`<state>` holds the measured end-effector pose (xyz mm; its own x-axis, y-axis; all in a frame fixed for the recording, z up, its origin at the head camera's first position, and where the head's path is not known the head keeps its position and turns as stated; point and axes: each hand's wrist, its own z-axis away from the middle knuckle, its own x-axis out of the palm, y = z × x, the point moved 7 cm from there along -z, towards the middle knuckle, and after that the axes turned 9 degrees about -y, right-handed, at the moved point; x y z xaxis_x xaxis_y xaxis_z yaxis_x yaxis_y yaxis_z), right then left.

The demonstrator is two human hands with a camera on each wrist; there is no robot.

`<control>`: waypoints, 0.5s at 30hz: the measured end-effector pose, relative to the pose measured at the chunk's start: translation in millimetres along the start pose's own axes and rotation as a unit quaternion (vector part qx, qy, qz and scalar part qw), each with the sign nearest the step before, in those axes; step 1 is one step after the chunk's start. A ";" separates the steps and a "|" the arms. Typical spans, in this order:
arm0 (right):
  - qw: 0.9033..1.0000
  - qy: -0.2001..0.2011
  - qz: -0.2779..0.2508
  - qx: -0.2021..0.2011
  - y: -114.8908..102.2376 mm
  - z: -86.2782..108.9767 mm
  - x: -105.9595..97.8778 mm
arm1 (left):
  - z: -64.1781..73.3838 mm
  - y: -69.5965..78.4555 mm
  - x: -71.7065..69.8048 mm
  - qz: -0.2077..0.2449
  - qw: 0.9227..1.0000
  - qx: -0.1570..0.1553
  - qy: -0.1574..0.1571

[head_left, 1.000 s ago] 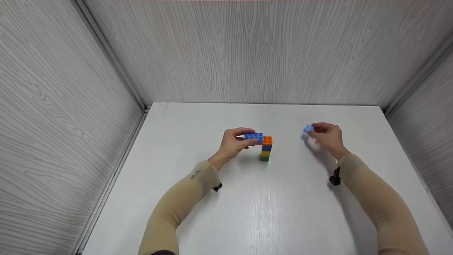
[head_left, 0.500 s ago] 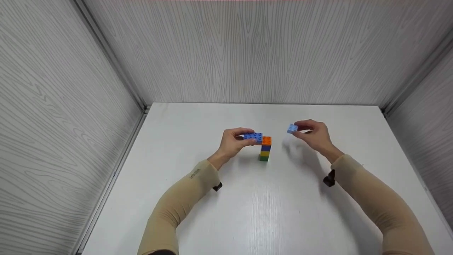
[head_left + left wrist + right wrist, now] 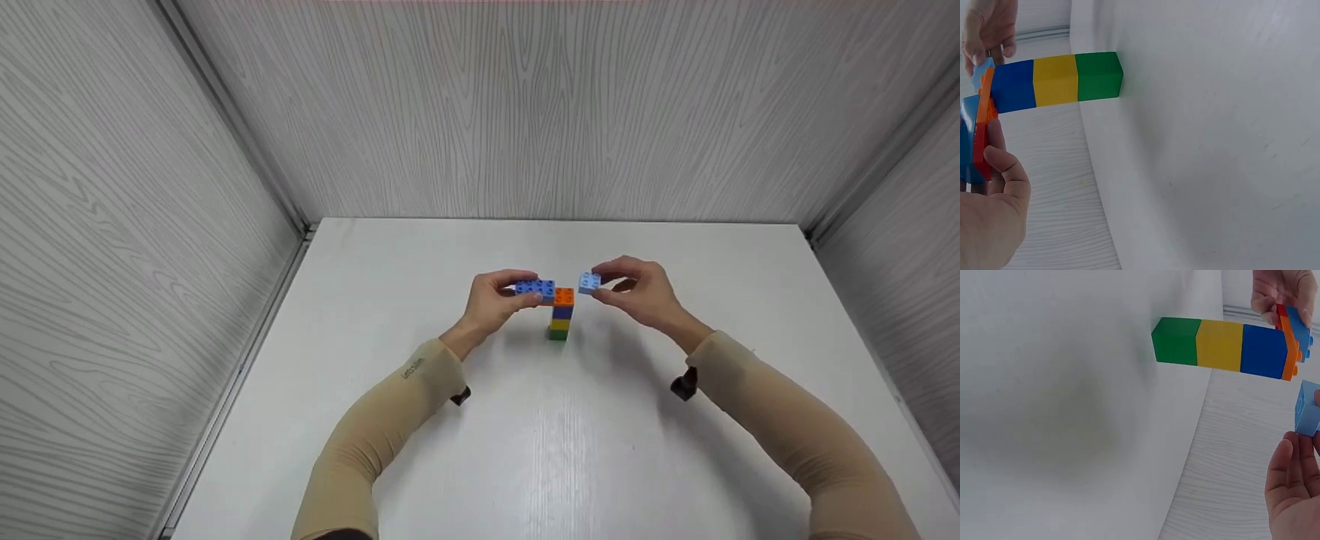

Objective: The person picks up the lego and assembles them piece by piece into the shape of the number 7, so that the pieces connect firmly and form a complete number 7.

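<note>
A tower of toy building blocks stands upright on the white table: a green block (image 3: 1099, 76) at the bottom, then a yellow block (image 3: 1055, 80), a dark blue block (image 3: 1014, 86) and a thin orange plate (image 3: 564, 297). Beside the top, my left hand (image 3: 487, 306) pinches a longer blue block (image 3: 535, 289) between thumb and fingers. Under that block shows a thin red plate (image 3: 981, 147), which my fingers also touch. My right hand (image 3: 643, 291) pinches a light blue block (image 3: 589, 283), held in the air just right of the orange plate, apart from it.
The white tabletop (image 3: 555, 442) reaches back to a wood-grain panel (image 3: 525, 112). Similar panels stand on the left (image 3: 112, 262) and right (image 3: 907, 247). Both forearms wear beige sleeves, with a small dark device under each wrist.
My right hand has carried the light blue block leftward, from the table's right side to close beside the tower's top. My left hand and the tower have stayed nearly still.
</note>
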<state>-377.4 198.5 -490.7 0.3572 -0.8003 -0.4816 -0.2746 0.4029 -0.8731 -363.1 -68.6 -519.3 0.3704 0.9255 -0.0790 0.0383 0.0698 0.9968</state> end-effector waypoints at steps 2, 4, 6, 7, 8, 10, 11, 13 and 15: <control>1.000 -0.007 -0.007 -0.009 -3.4 -1.4 4.7 | 0.0 0.1 -0.1 -0.001 1.000 0.001 0.003; 1.000 -0.012 -0.012 -0.020 -6.7 -2.6 8.7 | -0.1 0.5 -0.2 -0.003 1.000 0.005 0.005; 0.999 -0.016 -0.014 -0.029 -9.2 -4.0 12.3 | -0.1 1.2 0.0 -0.004 1.000 0.008 0.005; 0.999 -0.018 -0.015 -0.032 -10.7 -4.5 13.9 | -0.1 1.5 0.2 -0.003 1.000 0.010 0.004; 0.999 -0.019 -0.015 -0.036 -12.1 -4.8 15.2 | -0.2 1.8 0.5 -0.003 1.000 0.011 0.003; 0.999 -0.021 -0.015 -0.040 -14.3 -5.7 17.7 | 0.1 2.1 1.1 0.000 1.000 0.011 0.001; 0.999 -0.023 -0.014 -0.042 -15.3 -6.2 18.9 | 0.1 2.0 1.3 0.001 1.000 0.011 0.000; 0.999 -0.025 -0.011 -0.044 -17.3 -6.9 21.1 | 0.1 1.6 1.4 0.001 1.000 0.010 0.000; 0.998 -0.028 -0.008 -0.046 -18.2 -8.0 23.1 | 0.0 1.7 1.6 -0.001 1.000 0.010 0.000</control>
<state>-371.3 169.2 -485.3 0.4110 -0.7792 -0.4732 -0.3489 0.3451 -0.8713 -362.5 -67.0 -517.7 0.3701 0.9255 -0.0801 0.0573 0.0633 0.9963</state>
